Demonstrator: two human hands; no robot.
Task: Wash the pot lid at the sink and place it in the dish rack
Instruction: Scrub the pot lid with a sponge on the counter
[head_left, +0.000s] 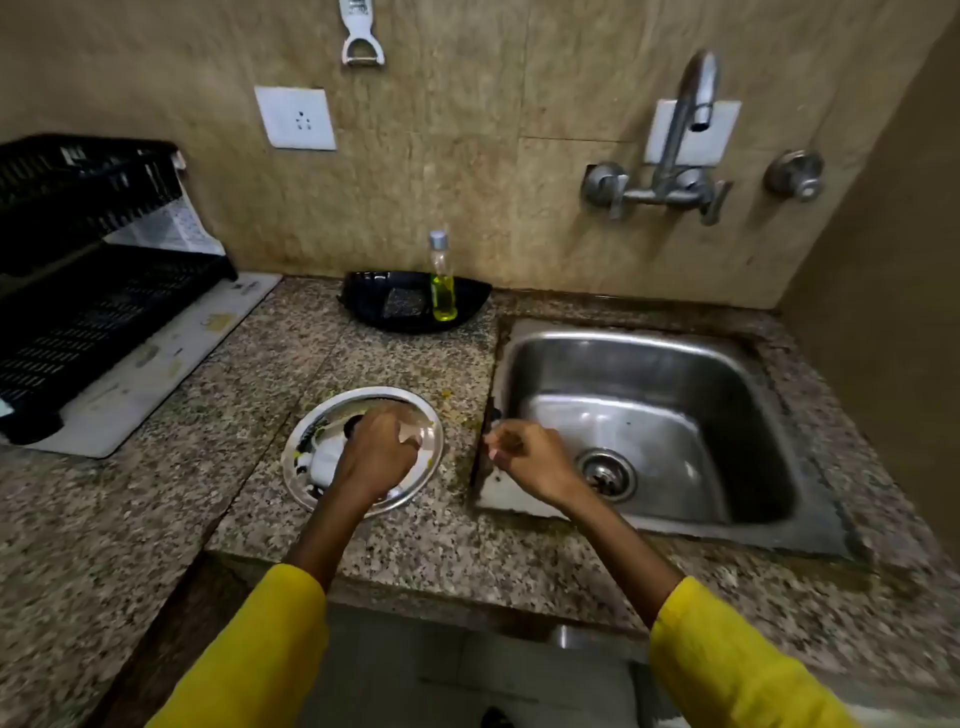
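Observation:
A round steel pot lid (311, 441) lies flat on the granite counter, just left of the sink (748, 374). It has a dark knob at its middle and yellow-green smears on it. My left hand (376, 452) is over the lid's middle, fingers curled down around the knob. My right hand (524, 457) hovers over the sink's left rim with its fingers loosely curled and nothing visible in it. The black dish rack (88, 312) stands at the far left on a white mat.
A black tray (374, 301) at the back wall holds a scrub pad (402, 302) and a bottle of yellow-green liquid (443, 280). A wall tap (685, 130) rises above the sink. The counter's front edge runs below my forearms.

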